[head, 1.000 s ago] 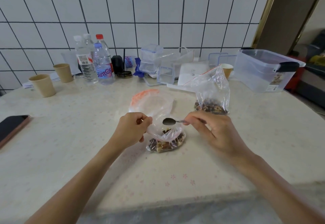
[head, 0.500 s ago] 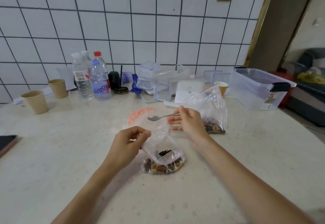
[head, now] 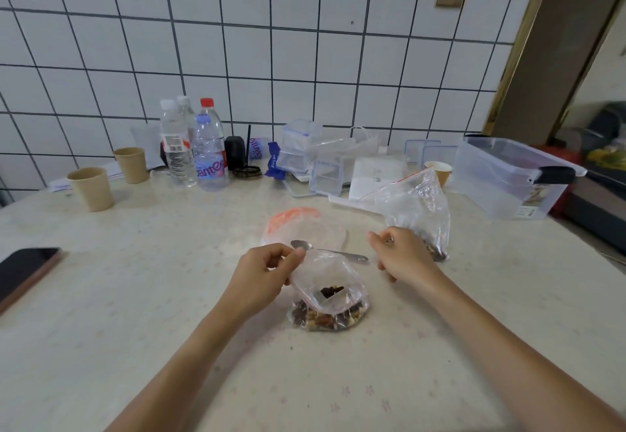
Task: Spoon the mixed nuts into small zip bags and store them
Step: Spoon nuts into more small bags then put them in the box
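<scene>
Spoon down on the surface, small zip bag's mouth pinched by the left hand.

The left hand [head: 267, 270] pinches the small zip bag [head: 327, 299] at its rim's left edge; the right hand [head: 403, 253], loosely curled and empty, is the nearer grip to the bag's free right edge. The spoon [head: 330, 251] lies crosswise just behind, handle toward the right hand.

White tiled wall [head: 305, 42] with dark grout behind pale speckled table [head: 135, 296].
</scene>
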{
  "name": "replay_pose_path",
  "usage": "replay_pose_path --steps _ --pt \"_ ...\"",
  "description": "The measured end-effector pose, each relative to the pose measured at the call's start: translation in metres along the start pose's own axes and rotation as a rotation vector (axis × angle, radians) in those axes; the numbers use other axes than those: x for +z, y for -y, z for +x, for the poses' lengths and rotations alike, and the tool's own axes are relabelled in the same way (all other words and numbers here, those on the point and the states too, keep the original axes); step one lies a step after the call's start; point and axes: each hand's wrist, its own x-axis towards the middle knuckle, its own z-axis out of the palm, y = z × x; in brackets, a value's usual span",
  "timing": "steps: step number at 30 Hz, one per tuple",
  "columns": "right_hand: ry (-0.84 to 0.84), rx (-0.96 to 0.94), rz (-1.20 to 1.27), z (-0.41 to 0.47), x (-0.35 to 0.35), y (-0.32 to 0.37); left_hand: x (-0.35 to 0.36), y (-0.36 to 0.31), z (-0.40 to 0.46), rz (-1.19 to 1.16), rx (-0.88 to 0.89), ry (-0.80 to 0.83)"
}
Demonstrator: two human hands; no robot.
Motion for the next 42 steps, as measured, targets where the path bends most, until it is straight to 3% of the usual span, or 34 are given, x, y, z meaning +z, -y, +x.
replay_pose_path --steps 5,9,11,13,17,21,23,25,27,28,29,32,35,38,42 --pt "0.147 -0.022 0.235 -0.028 -0.023 -0.003 -0.012 -0.012 -0.011 -0.015 -0.204 0.115" --pt "0.439 0.070 0.363 -0.052 -0.027 -0.004 -0.019 -0.014 -0.020 -0.067 -0.356 0.235" --pt "0.578 0.099 0.400 -0.060 -0.024 -0.003 -0.020 -0.016 -0.025 -0.117 -0.380 0.327" --pt "0.608 0.098 0.468 -0.065 -0.020 -0.002 -0.018 -0.019 -0.028 -0.206 -0.382 0.408" --pt "0.572 0.096 0.628 -0.071 -0.015 0.005 -0.011 -0.026 -0.031 -0.400 -0.404 0.478" --pt "0.322 0.059 0.645 -0.073 -0.012 0.009 -0.007 -0.032 -0.028 -0.351 -0.348 0.231" --pt "0.150 -0.041 0.545 -0.075 -0.009 0.010 -0.004 -0.038 -0.027 -0.196 -0.253 0.066" --pt "0.045 -0.148 0.426 -0.076 -0.002 0.012 0.003 -0.044 -0.027 0.120 -0.058 -0.078" --pt "0.036 -0.144 0.381 -0.076 0.004 0.014 0.009 -0.048 -0.027 0.424 0.081 -0.133" --pt "0.069 -0.105 0.371 -0.076 0.004 0.015 0.009 -0.051 -0.026 0.483 0.052 -0.112" --pt "0.122 -0.056 0.376 -0.076 0.003 0.017 0.008 -0.054 -0.025 0.430 -0.031 -0.060" --pt "0.332 0.105 0.528 -0.081 -0.004 0.017 0.000 -0.057 -0.026 -0.047 -0.337 0.212" --pt "0.456 0.157 0.770 -0.085 -0.008 0.013 -0.009 -0.054 -0.026 -0.398 -0.427 0.391" --pt "0.565 0.166 1.041 -0.085 -0.011 0.008 -0.016 -0.048 -0.027 -0.638 -0.434 0.444" --pt "0.563 0.106 1.141 -0.088 -0.015 0.006 -0.014 -0.043 -0.030 -0.621 -0.350 0.317"
